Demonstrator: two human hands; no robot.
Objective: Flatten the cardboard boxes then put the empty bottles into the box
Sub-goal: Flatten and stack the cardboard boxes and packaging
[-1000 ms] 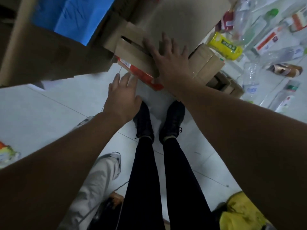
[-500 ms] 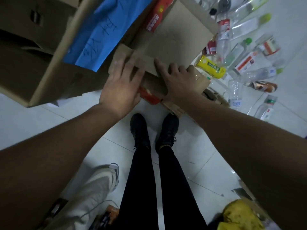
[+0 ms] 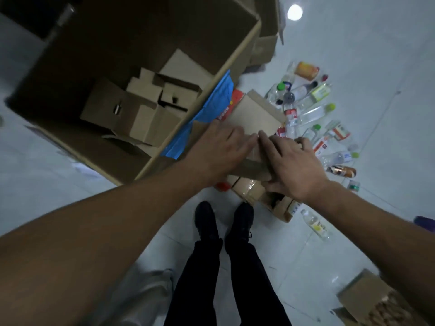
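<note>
Both hands have drawn together since half a second ago: they were a little apart on the cardboard then, and now their fingertips almost meet. The view has also swung up, so the inside of the big box shows.

The left hand (image 3: 221, 147) lies flat on the small cardboard box (image 3: 256, 114), fingers straight and close together, gripping nothing. The right hand (image 3: 289, 161) lies flat just beside it with its fingers spread, thumb reaching down over the near edge; it too only presses. The small cardboard box is on the floor (image 3: 353, 43) just ahead of the person's black shoes (image 3: 207, 220), partly squashed, with its broad top panel lying level and folded flaps sticking out beneath it on the near side. Something red (image 3: 222, 185) peeks out under its near left corner.

To the left stands the big box (image 3: 131, 34), open at the top, touching the small one. Several folded cardboard pieces (image 3: 141, 107) lie piled in its bottom. A blue sheet (image 3: 211, 107) is stuck on its outer wall, facing the hands.

The empty bottles (image 3: 313, 114) lie scattered on the floor to the right of the small box, most of them clear with coloured caps and labels. One more bottle (image 3: 315, 223) lies apart, nearer the person's right arm. Another cardboard carton (image 3: 376, 300) sits at the lower right. A light trouser leg (image 3: 146, 295) of a second person shows at the bottom edge.
</note>
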